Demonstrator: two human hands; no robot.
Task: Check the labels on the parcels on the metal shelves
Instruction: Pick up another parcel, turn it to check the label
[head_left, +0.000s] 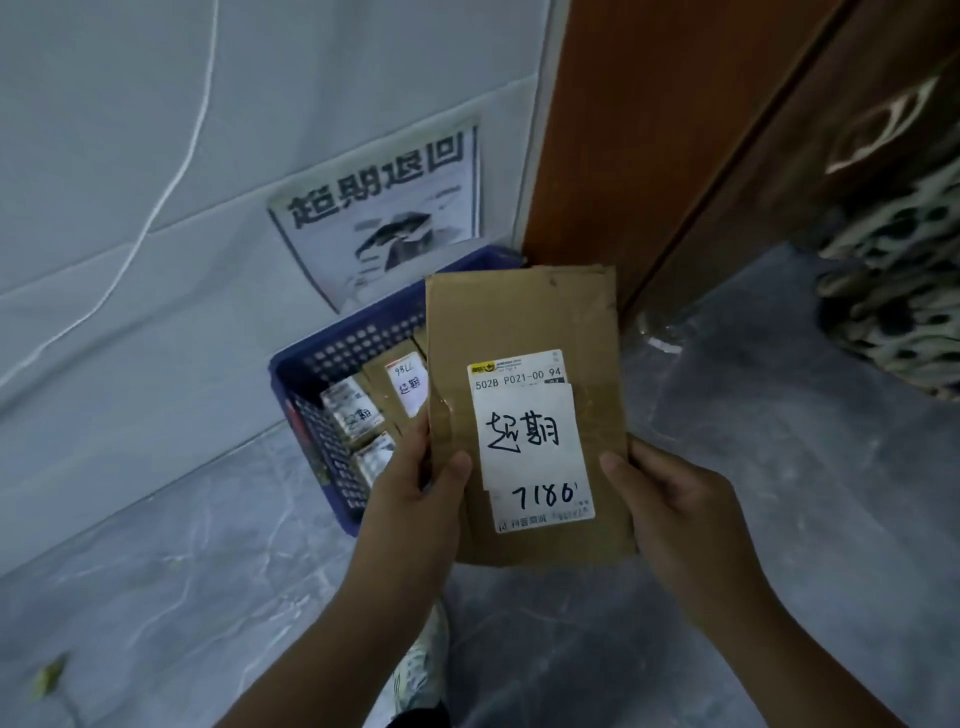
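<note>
A flat brown cardboard parcel is held upright in front of me, above the floor. Its white shipping label faces me, with a paper slip stuck over it bearing handwritten characters and "7180". My left hand grips the parcel's lower left edge, thumb on the front. My right hand grips the lower right edge, thumb on the front too.
A blue plastic basket stands on the floor against the white wall and holds several labelled parcels. A printed paper sign hangs on the wall above it. A brown wooden door frame rises at right. Grey marble floor spreads below.
</note>
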